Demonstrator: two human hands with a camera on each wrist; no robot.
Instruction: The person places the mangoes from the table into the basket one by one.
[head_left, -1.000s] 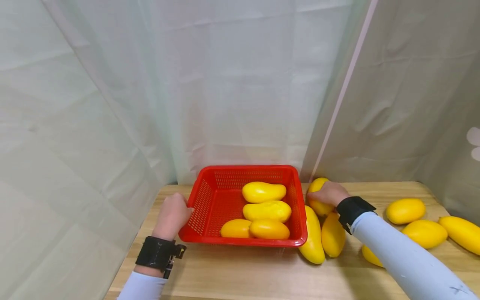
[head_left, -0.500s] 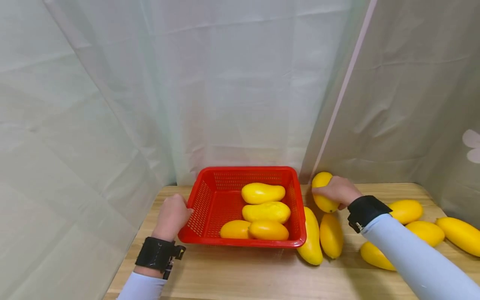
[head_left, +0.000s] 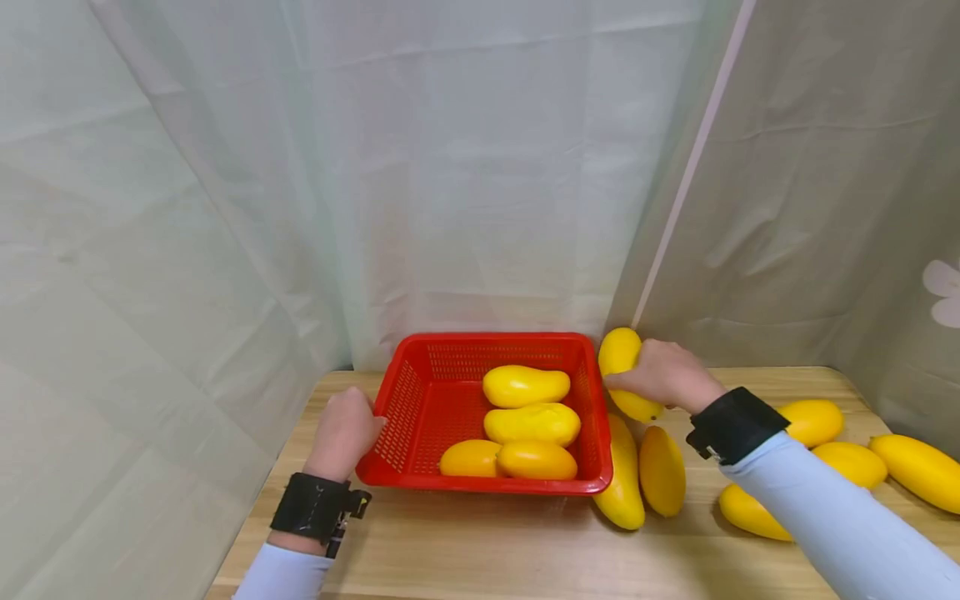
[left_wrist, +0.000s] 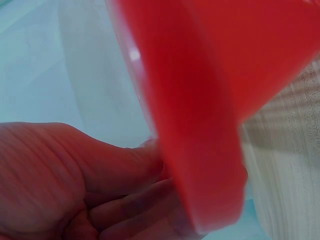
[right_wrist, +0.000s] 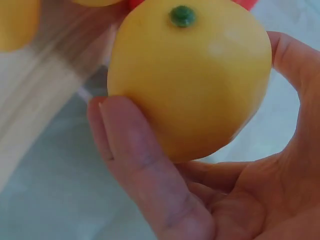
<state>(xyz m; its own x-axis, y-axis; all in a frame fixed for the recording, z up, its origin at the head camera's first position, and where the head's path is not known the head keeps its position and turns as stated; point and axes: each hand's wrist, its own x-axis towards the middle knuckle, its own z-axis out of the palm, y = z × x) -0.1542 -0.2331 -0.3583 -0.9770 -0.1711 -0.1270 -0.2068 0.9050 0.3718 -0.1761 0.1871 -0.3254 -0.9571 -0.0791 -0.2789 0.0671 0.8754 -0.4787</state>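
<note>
My left hand [head_left: 345,433] grips the left rim of a red plastic basket [head_left: 480,482]. In the left wrist view the thumb lies on one side of the rim [left_wrist: 200,150], and fingers [left_wrist: 135,210] pass behind it. Several yellow mangoes [head_left: 532,423] lie in the right part of the basket. My right hand [head_left: 667,375] holds another yellow mango [head_left: 619,354] just outside the basket's back right corner, raised above the table. Up close in the right wrist view, thumb and fingers wrap this mango [right_wrist: 190,80], its green stem end facing the camera.
Two mangoes, a long one [head_left: 624,479] and a shorter one [head_left: 662,471], lie on the wooden table [head_left: 480,550] against or near the basket's right side. Further right lie several more mangoes [head_left: 847,463], partly behind my right forearm. Pale curtains [head_left: 480,167] hang close behind the table.
My right hand has lifted a mango from beside the basket, drawn it slightly right, then moved it up and left toward the basket's rim. The left hand and basket have stayed put.
</note>
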